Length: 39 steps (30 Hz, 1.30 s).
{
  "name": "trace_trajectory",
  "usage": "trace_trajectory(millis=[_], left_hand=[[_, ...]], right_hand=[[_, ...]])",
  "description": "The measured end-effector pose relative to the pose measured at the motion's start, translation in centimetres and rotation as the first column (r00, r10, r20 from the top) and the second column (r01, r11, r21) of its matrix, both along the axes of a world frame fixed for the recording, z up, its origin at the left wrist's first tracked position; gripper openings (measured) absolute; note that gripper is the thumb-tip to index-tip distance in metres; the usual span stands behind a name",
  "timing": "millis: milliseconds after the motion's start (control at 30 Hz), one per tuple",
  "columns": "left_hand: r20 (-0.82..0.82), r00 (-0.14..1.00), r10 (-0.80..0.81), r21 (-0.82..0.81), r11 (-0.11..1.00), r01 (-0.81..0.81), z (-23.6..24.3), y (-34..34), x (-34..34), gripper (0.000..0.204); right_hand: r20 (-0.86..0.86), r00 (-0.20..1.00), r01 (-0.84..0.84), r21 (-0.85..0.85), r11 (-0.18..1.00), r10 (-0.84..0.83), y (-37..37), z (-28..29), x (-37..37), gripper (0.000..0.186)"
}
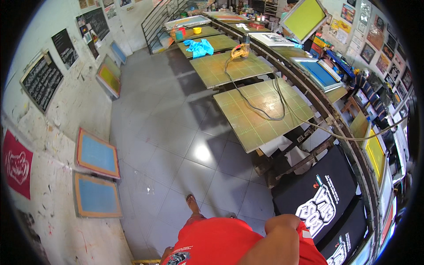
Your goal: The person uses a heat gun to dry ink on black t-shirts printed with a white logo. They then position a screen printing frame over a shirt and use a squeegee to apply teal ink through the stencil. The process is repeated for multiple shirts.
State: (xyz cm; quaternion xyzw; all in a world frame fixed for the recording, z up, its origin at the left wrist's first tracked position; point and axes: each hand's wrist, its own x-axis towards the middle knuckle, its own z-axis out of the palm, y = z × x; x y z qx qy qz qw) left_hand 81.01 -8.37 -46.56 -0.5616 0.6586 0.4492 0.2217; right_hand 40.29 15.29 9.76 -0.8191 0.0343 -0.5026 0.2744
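Note:
Neither of my hands shows. My bent right arm lies across my red shirt at the lower edge, its hand out of sight. Of my left arm only a sliver of skin appears beside the shirt. Closest to the right arm are black T-shirts with white lettering prints, laid flat on boards. Beyond them extends a row of greenish printing boards. A yellow heat gun stands on one board, and its grey cable trails over the nearer one.
Grey floor tiles run between the boards and the left wall. Framed printing screens lean there. A long metal rail borders the boards. Farther off lie a blue cloth and a raised yellow-green screen. Another person is at the right.

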Motion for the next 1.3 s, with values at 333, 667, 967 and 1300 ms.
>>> trace_trajectory(millis=[333,667,967,1300], left_hand=[[-0.327,0.665,-0.672,-0.464,0.727,0.506,6.4,-25.6,-47.5,0.047],[-0.865,0.424,-0.268,-0.078,0.907,0.414,26.2,-23.3,-86.5,0.039],[-0.868,0.432,-0.246,0.010,0.860,0.509,29.4,-23.1,-109.7,0.041],[-0.782,0.507,-0.362,0.123,0.707,0.696,26.6,-21.3,-137.2,0.050]], right_hand=[[-0.163,0.349,0.499,0.866,0.036,-0.923,-4.5,-15.7,-8.7,0.063],[-0.411,-0.238,-0.225,0.905,-0.361,-0.880,0.7,-39.1,-9.0,0.035],[-0.543,-0.472,-0.487,0.817,-0.307,-0.695,-0.7,-46.5,-13.4,0.032],[-0.795,-0.505,-0.844,0.537,-0.004,-0.336,-16.4,-51.4,-11.6,0.033]])
